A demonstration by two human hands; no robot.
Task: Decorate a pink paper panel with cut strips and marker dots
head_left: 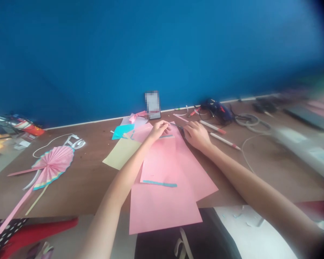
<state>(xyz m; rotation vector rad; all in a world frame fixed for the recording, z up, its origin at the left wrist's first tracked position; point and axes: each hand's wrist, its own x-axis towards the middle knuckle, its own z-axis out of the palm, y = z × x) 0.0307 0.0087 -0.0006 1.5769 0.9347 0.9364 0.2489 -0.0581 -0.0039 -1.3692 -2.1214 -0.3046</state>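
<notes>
My left hand [160, 129] is closed in a pinch at the far end of the pink paper strips and sheets, its fingertips on a pink paper edge. To its right, my right hand [197, 133] is closed around a dark, slim tool that looks like scissors [181, 131], pointing toward the left fingers; its handles are mostly hidden. Below the hands lies a pink paper piece [160, 162] with blue strips along its edges. It rests on larger pink sheets [164, 208], which hang past the table's front edge.
A folded pink paper fan [55, 165] lies at the left. Yellow paper [121, 153] and blue paper [123, 131] sit beside my left forearm. A phone [152, 104] leans on the blue wall. White pencils [224, 141], a cable [248, 120] and a white power strip [302, 151] lie rightward.
</notes>
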